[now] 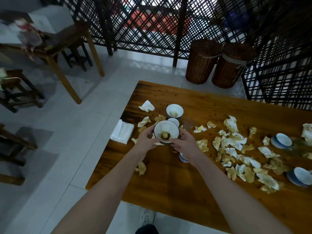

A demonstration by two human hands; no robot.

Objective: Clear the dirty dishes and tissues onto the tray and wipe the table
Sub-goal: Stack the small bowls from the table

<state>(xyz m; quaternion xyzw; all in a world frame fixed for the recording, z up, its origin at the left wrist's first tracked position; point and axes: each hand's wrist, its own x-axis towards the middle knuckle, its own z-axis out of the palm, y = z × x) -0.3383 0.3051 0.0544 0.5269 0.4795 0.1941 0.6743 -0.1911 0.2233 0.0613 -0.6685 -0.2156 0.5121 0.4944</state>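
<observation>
A dark shoe (146, 229) is seen at the bottom edge, on the pale floor (70, 149). Both bare forearms are stretched out over the wooden table (168, 183). One crumpled tissue (141, 168) is spotted lying just beside the left forearm. A small blue cup (183, 158) is half hidden under the right wrist.

And here is the action: a bowl (166, 133), white inside with a brown smear at the bottom, is held between both hands near the table's left end. The left hand (146, 141) is wrapped round its left side, thumb at the rim. The right hand (185, 144) is curled against its lower right side. Whether the bowl is lifted clear of the wood cannot be told.

A white tissue pack (122, 134) is set at the table's left edge, near the left hand. Stained tissues (236, 141) are strewn across the middle and right of the table, and two blue cups (281, 141) (300, 178) are seen among them at the far right.

Just behind the held bowl, a little cup (174, 121) is tucked against a second dirty bowl (174, 111), with a white tissue (146, 106) to its left.

Beyond the table, two wicker baskets (202, 61) are stood side by side against a dark lattice screen (152, 22), and another wooden table (67, 41) with stools is glimpsed at far left
</observation>
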